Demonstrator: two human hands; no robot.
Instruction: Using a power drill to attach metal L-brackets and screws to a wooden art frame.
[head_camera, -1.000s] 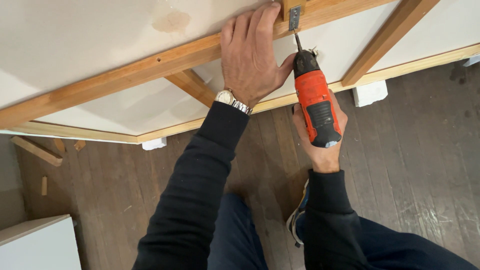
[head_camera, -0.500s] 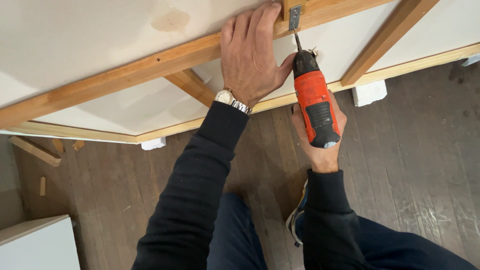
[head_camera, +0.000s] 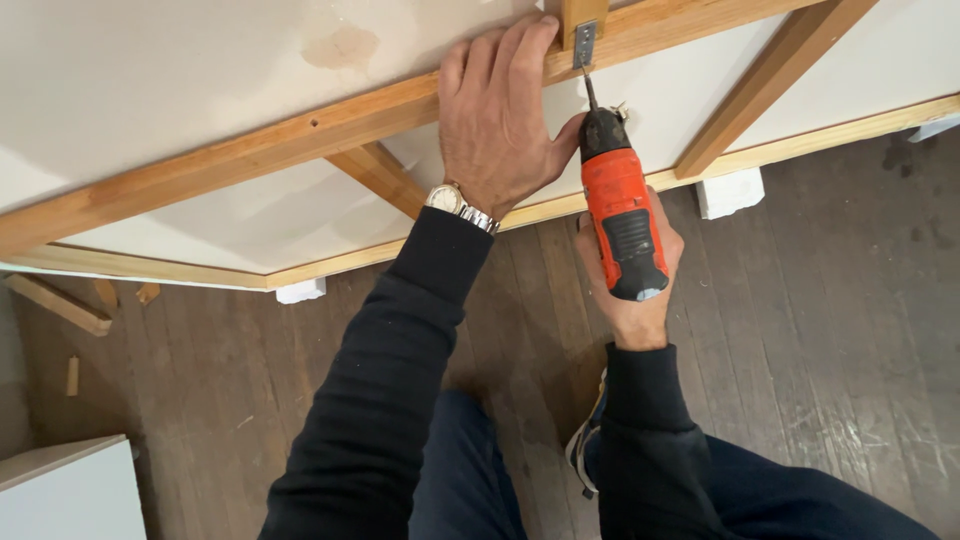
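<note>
While left hand (head_camera: 497, 130) braces beam (head_camera: 250, 150), right hand (head_camera: 632, 290) grips drill (head_camera: 620, 205)

Workshop or room under renovation: dark worn floorboards (head_camera: 820, 330), wood offcuts (head_camera: 60, 305) scattered on them, a white panel with timber frame (head_camera: 250, 150) raised on white blocks (head_camera: 730, 192)

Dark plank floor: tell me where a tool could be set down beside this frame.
The dark plank floor is bare to the right of the right hand, below the white foam block. Another bare patch lies between the wood offcuts and the left sleeve. It is crowded around the orange drill and metal bracket.
</note>
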